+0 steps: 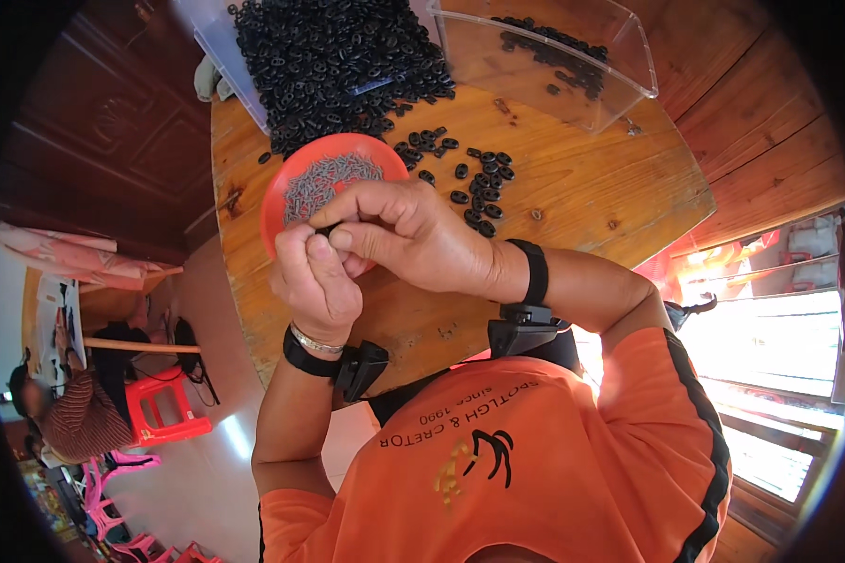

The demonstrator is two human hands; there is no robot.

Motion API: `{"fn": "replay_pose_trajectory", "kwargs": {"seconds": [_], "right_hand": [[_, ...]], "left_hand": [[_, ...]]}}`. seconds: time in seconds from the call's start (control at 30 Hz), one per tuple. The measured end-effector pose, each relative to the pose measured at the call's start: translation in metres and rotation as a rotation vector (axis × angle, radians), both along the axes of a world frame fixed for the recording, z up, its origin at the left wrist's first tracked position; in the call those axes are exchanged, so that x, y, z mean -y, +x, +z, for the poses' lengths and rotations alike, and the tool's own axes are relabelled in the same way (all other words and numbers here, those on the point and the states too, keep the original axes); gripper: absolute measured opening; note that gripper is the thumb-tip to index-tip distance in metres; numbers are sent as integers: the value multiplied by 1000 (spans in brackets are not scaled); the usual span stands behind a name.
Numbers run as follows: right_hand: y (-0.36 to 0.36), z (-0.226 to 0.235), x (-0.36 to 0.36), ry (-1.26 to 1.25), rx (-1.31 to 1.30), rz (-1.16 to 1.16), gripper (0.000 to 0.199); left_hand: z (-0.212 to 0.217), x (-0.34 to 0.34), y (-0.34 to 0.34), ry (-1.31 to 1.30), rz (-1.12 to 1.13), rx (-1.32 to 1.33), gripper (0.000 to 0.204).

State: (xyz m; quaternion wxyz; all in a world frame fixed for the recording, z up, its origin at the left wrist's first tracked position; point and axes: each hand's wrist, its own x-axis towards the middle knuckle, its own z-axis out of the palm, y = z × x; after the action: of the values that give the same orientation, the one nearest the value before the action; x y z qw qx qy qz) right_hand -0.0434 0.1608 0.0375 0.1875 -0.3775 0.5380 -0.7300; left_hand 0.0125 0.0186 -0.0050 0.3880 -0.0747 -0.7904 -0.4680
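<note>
My left hand (314,286) and my right hand (418,235) meet above the near edge of a red plate (385,155). Both are closed, thumbs and fingertips pinching a small black plastic piece (327,228) between them. Most of that piece is covered by my fingers, and whether a pin is in it cannot be seen. On the plate lies a heap of small grey metal pins (324,180). Loose black oval pieces with two holes (488,178) are scattered on the wooden table right of the plate.
A large heap of black oval pieces (333,66) spills from a clear plastic bin (223,70) at the far left. Another clear bin (620,80) with some black pieces stands far right. A person (89,408) sits at the left near a red stool (164,403).
</note>
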Motion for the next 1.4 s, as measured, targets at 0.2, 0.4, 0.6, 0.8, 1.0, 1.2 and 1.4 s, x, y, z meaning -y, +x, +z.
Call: {"fn": "replay_pose_trajectory", "kwargs": {"seconds": [0.2, 0.4, 0.6, 0.8, 1.0, 1.2, 1.4], "right_hand": [[-54, 46, -34, 70, -318, -493, 14], [-127, 109, -105, 351, -569, -1174, 20], [-159, 35, -100, 523, -959, -975, 20], [-150, -7, -64, 982, -841, -515, 19], [-147, -26, -55, 1018, -722, -241, 16], [-143, -29, -57, 1211, -828, -382, 15], [-137, -28, -62, 1097, -739, -416, 14]], "left_hand": [[12, 6, -8, -257, 41, -19, 14], [16, 0, -14, -228, -2, 38, 7], [10, 9, -12, -301, -2, 48, 10], [9, 3, -17, -326, -22, 69, 8], [12, 2, -16, -315, -74, 158, 8], [8, 0, -19, -351, -115, 296, 9], [8, -2, -19, -321, -119, 335, 9]]}}
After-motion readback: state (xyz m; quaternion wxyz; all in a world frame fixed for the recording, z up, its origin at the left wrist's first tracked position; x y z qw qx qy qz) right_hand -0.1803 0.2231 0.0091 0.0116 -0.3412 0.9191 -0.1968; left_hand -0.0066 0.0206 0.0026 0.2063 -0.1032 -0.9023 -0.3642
